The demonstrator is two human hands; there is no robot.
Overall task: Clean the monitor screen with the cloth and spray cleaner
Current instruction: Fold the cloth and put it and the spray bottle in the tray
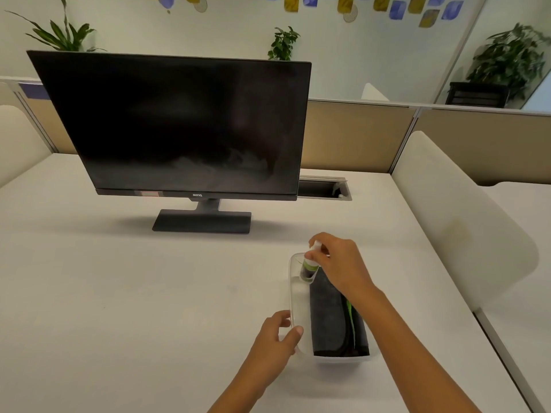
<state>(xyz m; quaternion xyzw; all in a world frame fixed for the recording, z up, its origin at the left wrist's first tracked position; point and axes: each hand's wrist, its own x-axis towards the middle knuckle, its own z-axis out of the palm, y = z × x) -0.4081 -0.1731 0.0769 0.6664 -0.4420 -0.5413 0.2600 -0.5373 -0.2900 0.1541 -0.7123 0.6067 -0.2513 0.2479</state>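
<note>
A black monitor (179,123) stands on the white desk, its dark screen showing faint smears low down. Right of centre sits a clear plastic box (296,296). Inside it lies a dark grey cloth (329,317) with a green edge. My right hand (337,263) grips a small spray bottle (308,265) with a white cap and green label, upright at the far end of the box. My left hand (277,338) holds the near left wall of the box between thumb and fingers.
The white desk (119,293) spreads out left of the box. A cable slot (323,189) opens behind the monitor's right side. A cream partition (453,222) borders the right. Beige dividers and plants stand at the back.
</note>
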